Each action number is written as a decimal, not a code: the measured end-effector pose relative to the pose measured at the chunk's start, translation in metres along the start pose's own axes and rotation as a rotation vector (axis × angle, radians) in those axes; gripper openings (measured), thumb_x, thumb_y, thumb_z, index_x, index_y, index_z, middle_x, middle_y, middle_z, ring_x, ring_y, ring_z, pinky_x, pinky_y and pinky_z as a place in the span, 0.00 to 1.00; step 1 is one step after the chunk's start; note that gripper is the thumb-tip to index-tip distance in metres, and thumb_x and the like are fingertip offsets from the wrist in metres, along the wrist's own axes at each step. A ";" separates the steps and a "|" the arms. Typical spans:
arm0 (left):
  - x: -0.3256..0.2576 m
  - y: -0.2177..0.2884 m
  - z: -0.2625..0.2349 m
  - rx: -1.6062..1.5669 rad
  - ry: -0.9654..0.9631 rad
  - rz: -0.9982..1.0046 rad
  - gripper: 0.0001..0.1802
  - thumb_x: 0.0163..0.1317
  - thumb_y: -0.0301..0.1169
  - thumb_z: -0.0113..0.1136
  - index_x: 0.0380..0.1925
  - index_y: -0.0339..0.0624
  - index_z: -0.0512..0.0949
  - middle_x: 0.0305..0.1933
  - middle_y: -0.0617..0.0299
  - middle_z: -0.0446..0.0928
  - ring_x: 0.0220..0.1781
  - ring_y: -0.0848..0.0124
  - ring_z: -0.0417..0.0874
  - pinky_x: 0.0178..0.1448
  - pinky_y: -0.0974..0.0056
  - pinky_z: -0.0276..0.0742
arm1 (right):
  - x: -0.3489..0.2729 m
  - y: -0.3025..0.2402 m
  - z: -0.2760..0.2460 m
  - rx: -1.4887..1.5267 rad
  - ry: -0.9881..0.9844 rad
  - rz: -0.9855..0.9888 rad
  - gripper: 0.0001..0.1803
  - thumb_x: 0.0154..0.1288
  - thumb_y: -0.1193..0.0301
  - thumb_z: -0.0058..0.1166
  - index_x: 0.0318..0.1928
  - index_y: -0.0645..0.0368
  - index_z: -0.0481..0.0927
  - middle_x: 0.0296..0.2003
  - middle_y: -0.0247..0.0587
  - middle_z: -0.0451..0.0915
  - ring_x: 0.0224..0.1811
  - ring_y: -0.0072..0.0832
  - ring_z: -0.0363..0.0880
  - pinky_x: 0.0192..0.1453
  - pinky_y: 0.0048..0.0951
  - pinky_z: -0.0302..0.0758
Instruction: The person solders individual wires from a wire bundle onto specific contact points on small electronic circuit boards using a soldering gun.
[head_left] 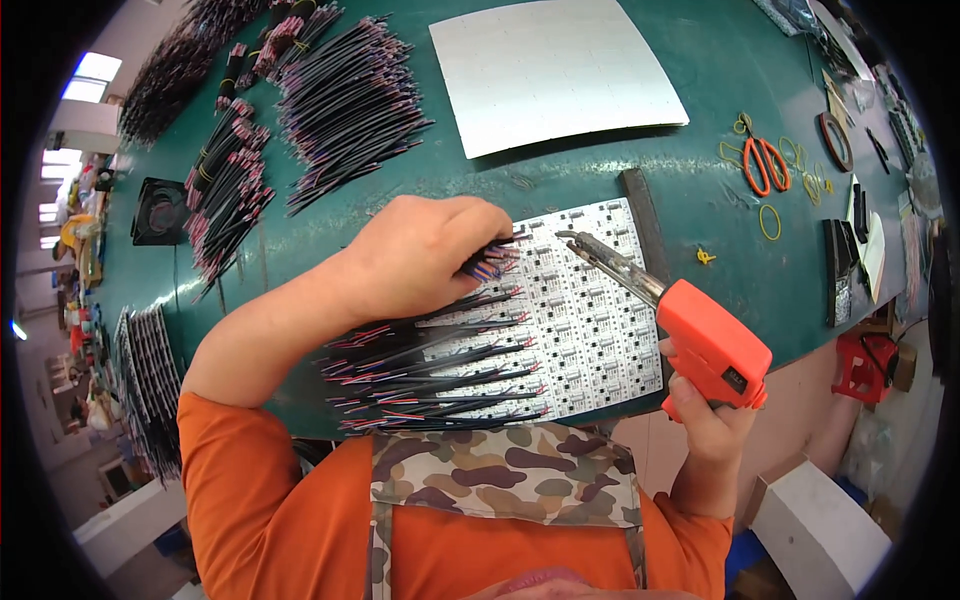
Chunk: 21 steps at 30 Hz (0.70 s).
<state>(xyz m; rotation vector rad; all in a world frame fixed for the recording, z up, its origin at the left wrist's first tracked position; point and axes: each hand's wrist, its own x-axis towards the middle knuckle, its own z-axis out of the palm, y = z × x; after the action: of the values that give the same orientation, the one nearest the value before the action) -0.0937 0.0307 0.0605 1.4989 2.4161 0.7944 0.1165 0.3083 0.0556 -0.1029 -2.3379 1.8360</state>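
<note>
My left hand [430, 250] is closed round a small bunch of short black cables [490, 262], their bared coloured ends poking out at the fingertips. Under it lies a white circuit board panel [590, 330] covered in rows of small dark parts. Several black cables [450, 383] lie across the panel's left part, their red and white wire ends pointing both ways. In my right hand [705, 415] is a red soldering gun [712, 340], its metal tip above the panel's upper right part, apart from the cables. Most of the held bunch is hidden by my left hand.
A dark bar [643, 225] runs along the panel's right edge. Farther off lie a white sheet [555, 75] and a pile of black cables [350, 105]. Orange-handled scissors [765, 165], yellow rubber bands [769, 222] and a tape roll [834, 141] are at the right.
</note>
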 end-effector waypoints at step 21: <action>-0.001 -0.010 0.029 0.257 -0.093 0.190 0.13 0.51 0.29 0.60 0.39 0.42 0.79 0.27 0.62 0.72 0.27 0.62 0.80 0.28 0.58 0.76 | 0.016 0.003 0.012 -0.157 -0.188 -0.085 0.25 0.53 0.80 0.65 0.53 0.71 0.76 0.46 0.52 0.82 0.43 0.39 0.85 0.48 0.32 0.79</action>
<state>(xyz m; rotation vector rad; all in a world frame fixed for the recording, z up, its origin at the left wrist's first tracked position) -0.0890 0.0365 0.0304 1.8372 2.4062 0.4458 0.0987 0.3001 0.0509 0.1547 -2.5668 1.6882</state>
